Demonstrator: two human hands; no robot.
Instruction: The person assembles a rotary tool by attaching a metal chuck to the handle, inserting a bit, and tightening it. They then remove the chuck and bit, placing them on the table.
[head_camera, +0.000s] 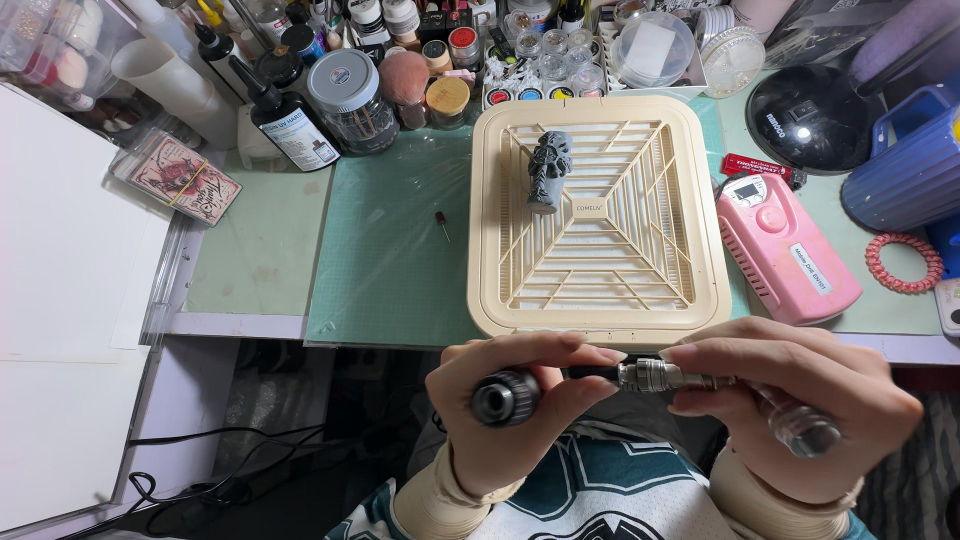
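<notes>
Two hands are up in front of the person's chest, below the near edge of the desk (260, 325). Left hand (500, 415): fingers curled closed around a dark round-ended tool piece (505, 397), its circular end facing up toward the camera; thumb and forefinger tips reach right and pinch the dark shaft. Right hand (795, 400): also closed, gripping a slim metal handpiece (660, 376) with a ribbed silver collar, held level; a clear rounded end (805, 432) shows under the fingers. The two parts meet between the hands. Cannot tell whether they are joined or only touching.

Desk surface: a green cutting mat (390, 250) runs to the near edge. On it, right of centre, sits a cream square tray with a slatted grille (600, 230). A small grey figure (548, 170) lies on the grille near the tray's far edge, left of its middle. A tiny red-tipped bit (441, 222) lies on the mat, left of the tray. A pink box-shaped device (785, 248) sits just beside the tray's right edge. A coiled red band (904, 262) lies toward the right edge of the desk.

Far edge: crowded with bottles, jars and small paint pots. A black dropper bottle (290, 120) stands at the far left of the mat.

Left: white sheets (70, 250) cover a side surface.
</notes>
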